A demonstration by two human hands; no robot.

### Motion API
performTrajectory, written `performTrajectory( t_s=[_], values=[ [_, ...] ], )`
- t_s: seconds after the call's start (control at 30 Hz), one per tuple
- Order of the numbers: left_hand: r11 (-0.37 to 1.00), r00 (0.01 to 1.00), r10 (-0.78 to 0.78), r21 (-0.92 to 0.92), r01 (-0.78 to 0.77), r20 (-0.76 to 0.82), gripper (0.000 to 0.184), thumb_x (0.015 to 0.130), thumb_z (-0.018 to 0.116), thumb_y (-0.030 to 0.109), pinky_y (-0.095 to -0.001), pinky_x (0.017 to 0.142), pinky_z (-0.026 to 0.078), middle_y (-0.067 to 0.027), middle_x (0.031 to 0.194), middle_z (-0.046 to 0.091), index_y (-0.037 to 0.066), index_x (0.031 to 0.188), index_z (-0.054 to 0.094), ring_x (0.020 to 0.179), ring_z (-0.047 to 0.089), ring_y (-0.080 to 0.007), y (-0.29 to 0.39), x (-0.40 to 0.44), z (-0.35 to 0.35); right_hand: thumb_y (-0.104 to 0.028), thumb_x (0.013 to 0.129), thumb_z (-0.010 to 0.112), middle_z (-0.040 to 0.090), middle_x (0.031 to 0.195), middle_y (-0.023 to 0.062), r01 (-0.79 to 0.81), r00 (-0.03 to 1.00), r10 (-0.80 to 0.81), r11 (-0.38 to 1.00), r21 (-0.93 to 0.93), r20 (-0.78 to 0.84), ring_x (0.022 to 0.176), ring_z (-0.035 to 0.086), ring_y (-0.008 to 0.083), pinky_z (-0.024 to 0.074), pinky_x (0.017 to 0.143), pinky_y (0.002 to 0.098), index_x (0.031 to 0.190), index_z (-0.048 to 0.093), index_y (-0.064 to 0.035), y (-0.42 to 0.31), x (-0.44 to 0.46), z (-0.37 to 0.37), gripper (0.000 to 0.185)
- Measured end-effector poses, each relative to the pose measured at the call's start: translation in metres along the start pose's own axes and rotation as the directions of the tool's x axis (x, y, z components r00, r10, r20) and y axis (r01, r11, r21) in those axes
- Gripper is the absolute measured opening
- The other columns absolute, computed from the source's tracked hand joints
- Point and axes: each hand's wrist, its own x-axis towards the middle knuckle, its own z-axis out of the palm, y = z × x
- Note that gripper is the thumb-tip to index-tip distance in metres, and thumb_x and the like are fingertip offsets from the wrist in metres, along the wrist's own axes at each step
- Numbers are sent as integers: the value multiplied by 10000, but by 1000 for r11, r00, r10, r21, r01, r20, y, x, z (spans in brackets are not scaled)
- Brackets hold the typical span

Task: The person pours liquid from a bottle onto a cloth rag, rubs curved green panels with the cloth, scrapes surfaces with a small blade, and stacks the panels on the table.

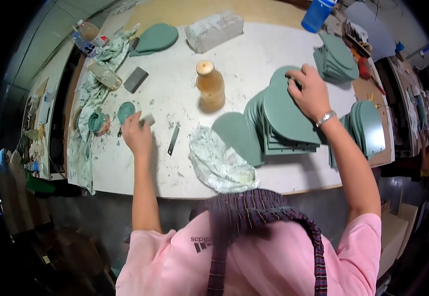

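Note:
My left hand is over the left part of the table, its fingers curled beside a round green putty lid. A small grey piece shows at its fingertips; what lies inside the grip is hidden. On the right, my right hand has its fingers bent over the top green rounded panel, gripping it near its upper edge. Under and behind that panel stands a stack of similar panels. Another green panel leans low against the stack's left side, next to a crumpled stained cloth.
A bottle stands mid-table, with a dark scraper nearer me. Left are a putty jar, rags and a dark block. A whitish brick sits behind; more panels stand right and back right.

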Motion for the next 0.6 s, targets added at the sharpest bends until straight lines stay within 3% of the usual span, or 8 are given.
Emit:
performTrajectory(
  t_s=[0.07, 0.13, 0.17, 0.23, 0.43, 0.5, 0.57, 0.6],
  values=[
    [919, 989, -112, -368, 141, 99, 308, 796, 694, 55, -362, 858, 497, -133, 1032, 686, 21, 1102, 691, 923, 640, -265, 41, -6, -2, -193, 805, 631, 546, 826, 95, -7, 1000, 7, 1000, 1, 4, 841, 572, 283, 496, 717, 415, 903, 697, -105, -3, 2, -1, 147],
    [534, 886, -111, -725, 436, 451, 254, 873, 678, 127, -285, 770, 518, -80, 939, 708, -4, 1090, 693, 817, 643, -153, 125, -18, -13, -186, 803, 633, 553, 823, 97, -38, 999, 38, 999, 18, 0, 832, 579, 284, 500, 708, 411, 859, 697, -83, -5, 2, -1, 134],
    [404, 768, 23, -708, 579, 640, 294, 882, 686, 155, -271, 763, 515, -67, 947, 696, 7, 1136, 676, 821, 628, -121, 168, -18, -28, -186, 803, 633, 553, 823, 97, -26, 1000, 26, 1000, 13, -2, 832, 579, 284, 500, 708, 411, 859, 697, -83, -5, 3, 0, 134],
    [215, 648, 269, -701, 680, 712, 322, 904, 641, 120, -237, 793, 496, -50, 981, 658, -33, 1186, 612, 854, 624, -103, 227, -25, -39, -187, 801, 639, 555, 819, 101, -12, 999, 12, 1000, 10, -34, 826, 581, 288, 502, 705, 411, 839, 691, -73, -4, 1, 3, 131],
    [-34, 653, 214, -663, 748, 726, 215, 890, 632, 83, -225, 750, 484, -63, 915, 674, -50, 1059, 630, 800, 618, -91, 261, -32, -20, -220, 812, 673, 556, 830, 113, -19, 999, 20, 999, 29, -50, 808, 575, 294, 494, 711, 401, 850, 669, -43, -11, -11, -12, 181],
    [-149, 646, 229, -630, 762, 728, 191, 895, 617, 71, -227, 733, 483, -63, 894, 683, -51, 1041, 632, 776, 617, -90, 246, -26, -29, -238, 813, 690, 543, 823, 128, -207, 973, 175, 949, 237, 153, 757, 564, 262, 486, 704, 371, 925, 639, -16, -23, -22, -36, 254],
    [-195, 652, 206, -623, 758, 729, 135, 886, 645, 72, -210, 676, 471, -23, 797, 649, -40, 961, 638, 712, 588, -65, 240, -18, -47, -240, 810, 721, 572, 849, 95, -192, 973, 133, 916, 351, 186, 765, 566, 182, 483, 713, 329, 982, 610, 4, -27, -38, -57, 318],
    [-183, 626, 258, -599, 780, 736, 143, 892, 638, 72, -221, 688, 478, -27, 810, 654, -41, 978, 640, 726, 593, -69, 236, -12, -56, -213, 814, 728, 602, 915, 86, -441, 887, 222, 670, 597, 405, 823, 581, 160, 492, 746, 314, 1029, 608, 14, -34, -45, -71, 335]
  ],
)
